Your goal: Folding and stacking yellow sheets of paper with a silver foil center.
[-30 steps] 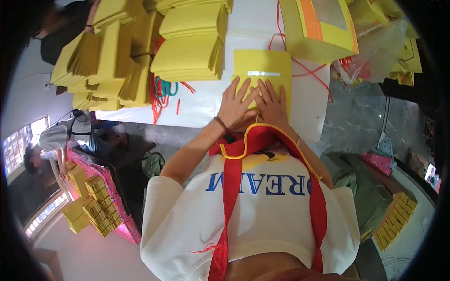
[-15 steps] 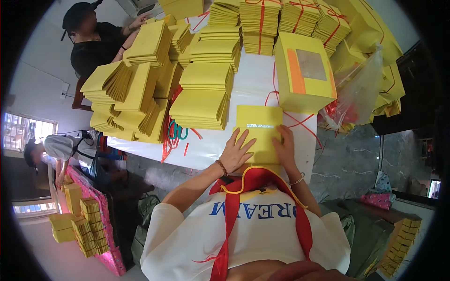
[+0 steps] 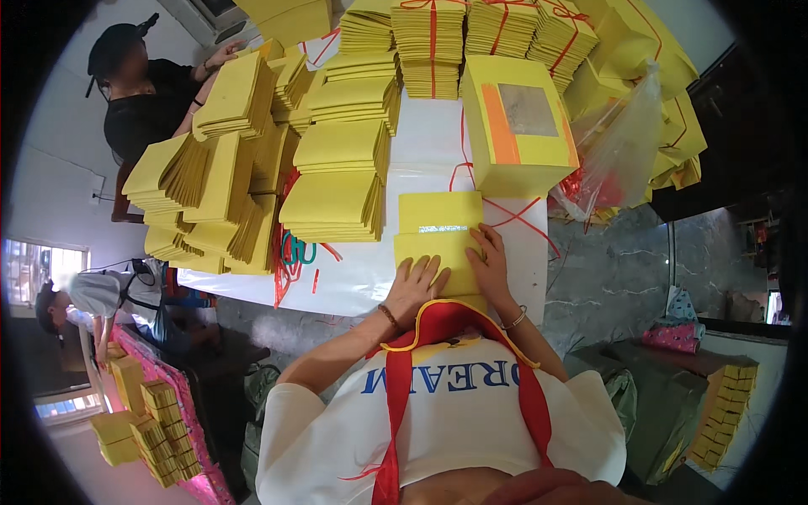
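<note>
Yellow paper [image 3: 440,205] lies at the near edge of the white-covered table, with a narrow silvery strip [image 3: 443,229] showing across it. Below the strip sits a folded-looking yellow flap [image 3: 433,247]; how many layers are there I cannot tell. On the flap's near left part my left hand [image 3: 416,290] lies flat, fingers stretched. My right hand [image 3: 490,265] rests along the right edge, its fingers extended beside the strip. Neither hand grasps anything visible. Red ribbon [image 3: 526,227] crosses the table just right of the paper.
Folded yellow paper stacks [image 3: 332,198] crowd the left, near green-handled scissors [image 3: 299,249]. A big yellow block [image 3: 526,156] stands beyond my hands, a clear plastic bag [image 3: 619,156] beside it. Tied bundles [image 3: 429,46] line the back. Two people [image 3: 147,105] are at the left.
The view has shifted, so the table things sit further left. My left hand has moved from the paper's left edge toward its near part, fingers less spread. My right hand stays at the right edge.
</note>
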Motion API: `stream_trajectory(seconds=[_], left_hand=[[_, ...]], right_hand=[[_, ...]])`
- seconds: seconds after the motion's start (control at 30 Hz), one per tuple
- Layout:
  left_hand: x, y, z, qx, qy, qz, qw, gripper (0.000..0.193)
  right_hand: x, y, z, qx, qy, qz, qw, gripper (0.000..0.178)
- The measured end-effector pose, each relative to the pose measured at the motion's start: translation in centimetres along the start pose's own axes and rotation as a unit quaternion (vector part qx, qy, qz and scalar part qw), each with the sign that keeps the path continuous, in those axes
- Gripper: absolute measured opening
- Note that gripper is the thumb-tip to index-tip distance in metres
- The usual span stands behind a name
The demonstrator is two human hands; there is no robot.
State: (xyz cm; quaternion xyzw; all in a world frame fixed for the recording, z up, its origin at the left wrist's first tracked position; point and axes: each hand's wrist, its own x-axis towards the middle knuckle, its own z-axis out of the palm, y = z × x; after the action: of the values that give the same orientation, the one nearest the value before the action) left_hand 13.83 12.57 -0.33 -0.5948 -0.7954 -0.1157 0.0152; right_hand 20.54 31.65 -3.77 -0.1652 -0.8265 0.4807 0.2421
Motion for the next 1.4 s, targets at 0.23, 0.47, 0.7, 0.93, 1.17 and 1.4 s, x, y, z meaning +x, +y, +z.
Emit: stream_trajectory(seconds=[0.23,0.47,0.7,0.93,1.17,1.4], left_hand=[[1.6,1.4,0.5,0.13,0.018,-0.016,0.991,0.056],[2.1,-1.7,-4.2,-0.106,0.098,-0.032,0.989,0.045],[-0.8,-4.8,-5.3,-0.731,0.021,-0.352,0.584,0.031],[-2.1,-5.2,-1.5,-0.689,0.024,-0.411,0.597,0.036],[-2.3,-5.8,-2.2,-0.727,0.016,-0.397,0.559,0.03],[-2.8,-5.8,-1.7,-0.732,0.015,-0.397,0.553,0.03]], right_hand=[[0.0,0.2,0.1,0.008,0.006,0.007,1.0,0.036],[-0.2,1.1,-1.4,0.203,0.002,0.143,0.969,0.039],[-1.1,-2.8,-4.4,0.332,-0.04,0.374,0.865,0.054],[-0.2,-2.2,-4.0,0.332,-0.065,0.404,0.85,0.056],[1.7,-3.6,-3.8,0.299,-0.096,0.418,0.853,0.06],[0.6,-2.6,-1.4,0.267,-0.099,0.287,0.915,0.048]])
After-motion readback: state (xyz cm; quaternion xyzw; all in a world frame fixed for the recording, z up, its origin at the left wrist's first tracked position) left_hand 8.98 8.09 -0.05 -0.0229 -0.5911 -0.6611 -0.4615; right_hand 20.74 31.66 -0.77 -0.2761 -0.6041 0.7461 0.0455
